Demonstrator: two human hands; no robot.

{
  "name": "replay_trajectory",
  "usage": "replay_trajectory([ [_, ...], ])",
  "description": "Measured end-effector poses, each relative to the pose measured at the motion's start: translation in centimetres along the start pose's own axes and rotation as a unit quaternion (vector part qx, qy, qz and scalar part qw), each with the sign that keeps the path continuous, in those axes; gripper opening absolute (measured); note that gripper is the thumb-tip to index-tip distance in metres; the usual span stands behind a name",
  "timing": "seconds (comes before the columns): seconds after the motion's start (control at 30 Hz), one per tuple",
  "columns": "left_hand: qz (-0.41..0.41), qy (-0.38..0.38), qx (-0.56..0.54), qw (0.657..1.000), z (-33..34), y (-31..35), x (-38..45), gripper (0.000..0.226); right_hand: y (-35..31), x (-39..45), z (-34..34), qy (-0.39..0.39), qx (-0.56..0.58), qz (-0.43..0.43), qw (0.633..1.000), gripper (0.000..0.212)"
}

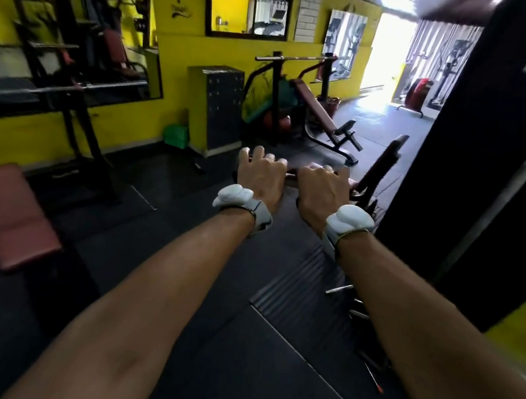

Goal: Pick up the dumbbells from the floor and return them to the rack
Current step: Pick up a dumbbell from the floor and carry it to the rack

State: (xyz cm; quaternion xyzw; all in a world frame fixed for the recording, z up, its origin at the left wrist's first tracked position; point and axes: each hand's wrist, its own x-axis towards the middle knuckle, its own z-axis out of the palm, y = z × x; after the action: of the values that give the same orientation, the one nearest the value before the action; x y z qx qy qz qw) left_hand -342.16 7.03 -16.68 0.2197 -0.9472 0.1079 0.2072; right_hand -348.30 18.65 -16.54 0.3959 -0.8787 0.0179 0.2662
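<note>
Out in front of you, above the dark floor (234,347), both arms are stretched forward; your left hand (259,178) and right hand (320,190) sit side by side with fingers (258,153) curled over a dark bar-like object (291,177), likely a dumbbell, mostly hidden and blurred. A maroon bench (15,218) stands at your left, yellow wall (183,36) behind

Flat bench (15,218) at lower left; incline bench (314,112) at centre, behind both hands; mirror (66,23) upper left.
</note>
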Motion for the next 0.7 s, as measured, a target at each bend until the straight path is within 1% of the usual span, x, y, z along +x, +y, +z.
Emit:
replay_trajectory([
  [0.17, -0.038, 0.006, 0.013, 0.999, 1.4, -7.9, 0.1, 0.024, -6.9, 4.0, -0.1, -0.021, 0.012, -0.029, 0.999, 0.018],
  [0.23, -0.046, -0.012, 0.021, 0.999, 1.5, -11.1, -0.1, 0.026, -9.8, 5.8, 0.1, -0.020, 0.016, -0.043, 0.999, 0.018],
  [0.27, -0.049, -0.022, 0.020, 0.998, 1.3, -11.4, -0.1, 0.026, -10.1, 6.0, 0.2, -0.025, 0.018, -0.046, 0.998, 0.019],
  [0.4, -0.082, -0.045, 0.059, 0.994, 2.0, -18.7, -1.0, 0.026, -17.4, 9.5, 0.8, -0.039, 0.033, -0.088, 0.995, 0.019],
  [0.43, -0.083, -0.045, 0.059, 0.994, 1.9, -19.1, -1.1, 0.025, -17.8, 9.5, 0.9, -0.037, 0.038, -0.091, 0.994, 0.018],
  [0.5, -0.109, -0.042, 0.080, 0.990, 2.9, -23.1, -1.7, 0.021, -21.7, 11.3, 1.6, -0.033, 0.047, -0.133, 0.989, 0.014],
  [0.57, -0.138, -0.059, 0.094, 0.984, 4.0, -26.8, -2.4, 0.018, -25.2, 12.6, 2.3, -0.030, 0.053, -0.175, 0.983, 0.012],
  [0.6, -0.136, -0.065, 0.097, 0.984, 4.3, -27.3, -2.4, 0.017, -25.6, 12.7, 2.5, -0.028, 0.051, -0.178, 0.982, 0.013],
  [0.7, -0.190, -0.103, 0.120, 0.969, 6.1, -32.3, -3.6, 0.019, -31.2, 15.3, 4.0, -0.029, 0.049, -0.231, 0.971, 0.016],
])
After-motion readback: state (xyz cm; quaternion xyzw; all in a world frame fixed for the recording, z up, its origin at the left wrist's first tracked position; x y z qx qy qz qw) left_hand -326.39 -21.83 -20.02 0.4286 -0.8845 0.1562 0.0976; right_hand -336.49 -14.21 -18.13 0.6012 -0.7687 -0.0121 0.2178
